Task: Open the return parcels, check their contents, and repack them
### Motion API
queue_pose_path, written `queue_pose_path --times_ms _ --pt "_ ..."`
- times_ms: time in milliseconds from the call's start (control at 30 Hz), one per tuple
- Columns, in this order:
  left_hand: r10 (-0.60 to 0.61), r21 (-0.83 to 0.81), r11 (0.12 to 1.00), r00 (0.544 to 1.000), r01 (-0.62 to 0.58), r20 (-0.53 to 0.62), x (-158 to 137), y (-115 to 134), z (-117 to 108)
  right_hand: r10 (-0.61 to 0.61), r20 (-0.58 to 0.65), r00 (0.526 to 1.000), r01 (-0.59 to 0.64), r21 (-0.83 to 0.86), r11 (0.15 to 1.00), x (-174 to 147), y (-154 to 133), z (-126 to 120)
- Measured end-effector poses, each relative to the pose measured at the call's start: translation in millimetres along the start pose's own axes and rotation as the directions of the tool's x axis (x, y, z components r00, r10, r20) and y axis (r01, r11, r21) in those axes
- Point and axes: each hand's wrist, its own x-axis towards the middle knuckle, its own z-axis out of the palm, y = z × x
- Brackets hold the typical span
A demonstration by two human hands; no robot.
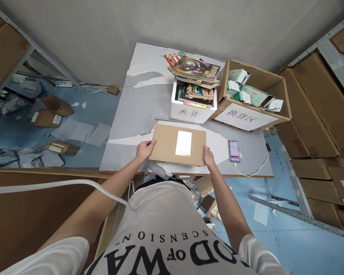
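Note:
A flat brown cardboard box (164, 143) with a white label (183, 143) on its top lies over the front part of the table. My left hand (145, 149) grips its left edge, thumb on the top side. At the right edge, my right hand (208, 157) holds the box, with its fingers partly hidden. Under the box's front left corner some crumpled clear plastic (159, 169) shows. A phone (234, 151) on a white cable lies to the right of my right hand.
Behind the box, a white bin (186, 113) holds books and magazines (196, 68). Beside it stands an open carton (285, 95) of green-white boxes. The grey table (123, 126) has torn white patches. A large carton (31, 221) sits at left, shelving (301, 194) at right.

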Motion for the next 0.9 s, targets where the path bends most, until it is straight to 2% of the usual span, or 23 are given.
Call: queue_pose_path --times_ms 67,133,233,333,467,567,633,700,767,900 --pt "-0.06 -0.248 0.967 0.998 0.065 0.027 -1 -21 0 0.027 0.017 0.999 -0.03 0.148 0.989 -5 20 -6" --pt "-0.057 -0.394 0.916 0.996 0.082 0.073 -8 -46 1 0.001 0.021 1.0 -0.005 0.163 0.987 -16 44 -10" --pt "0.086 -0.374 0.927 0.974 -0.001 0.211 -27 -78 8 -0.096 0.097 0.991 0.09 0.073 0.993 -38 68 -4" --pt "0.151 -0.363 0.931 0.948 -0.041 0.279 -43 -90 19 -0.092 0.141 0.986 0.078 0.101 0.992 -54 70 13" --pt "0.091 -0.319 0.948 0.973 -0.019 0.212 -51 -79 24 -0.098 0.137 0.986 0.06 0.26 0.964 -59 56 28" --pt "0.129 -0.269 0.96 0.974 -0.077 0.184 -55 -62 12 -0.179 0.162 0.97 0.121 0.319 0.94 -60 44 18" --pt "0.184 -0.218 0.963 0.976 -0.156 0.115 -60 -48 -1 -0.212 0.159 0.964 0.154 0.312 0.938 -62 34 6" --pt "0.216 -0.122 0.969 0.976 -0.213 0.018 -65 -31 -12 -0.207 0.115 0.971 0.176 0.234 0.956 -62 21 -7" --pt "0.222 0.002 0.975 0.974 -0.222 -0.055 -67 -12 -21 -0.177 0.04 0.983 0.174 0.084 0.981 -59 5 -18" --pt "0.2 0.174 0.968 0.974 -0.18 -0.106 -58 16 -26 -0.113 -0.026 0.993 0.104 -0.214 0.971 -44 -22 -28"
